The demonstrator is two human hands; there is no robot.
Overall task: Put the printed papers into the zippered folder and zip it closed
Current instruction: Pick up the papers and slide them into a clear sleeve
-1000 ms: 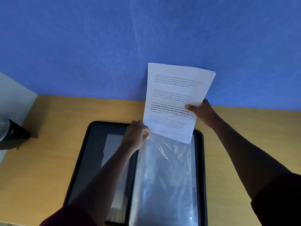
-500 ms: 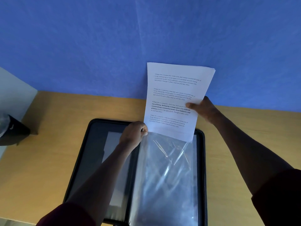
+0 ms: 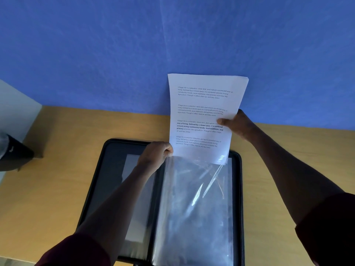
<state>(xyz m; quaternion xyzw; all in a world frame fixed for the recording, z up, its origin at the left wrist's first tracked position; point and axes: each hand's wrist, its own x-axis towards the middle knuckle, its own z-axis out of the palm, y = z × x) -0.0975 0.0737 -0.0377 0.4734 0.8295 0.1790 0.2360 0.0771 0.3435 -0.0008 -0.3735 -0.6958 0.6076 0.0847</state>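
Observation:
A black zippered folder [image 3: 99, 181] lies open on the wooden table, with clear plastic sleeves [image 3: 194, 208] on its right half. My right hand [image 3: 236, 124] holds the printed papers [image 3: 203, 112] upright by their right edge, thumb on the front. The papers' bottom edge meets the top opening of the front sleeve, and its right corner sits just behind the plastic. My left hand [image 3: 155, 154] pinches the sleeve's top left corner, beside the papers' lower left corner.
The wooden table [image 3: 48, 189] runs up to a blue wall [image 3: 172, 45] right behind the folder. A dark object [image 3: 13, 152] sits at the far left edge near a pale panel. Bare tabletop shows on both sides of the folder.
The papers have come down a little and turned more upright, so their bottom edge now reaches the sleeve's opening. Both hands keep their grips.

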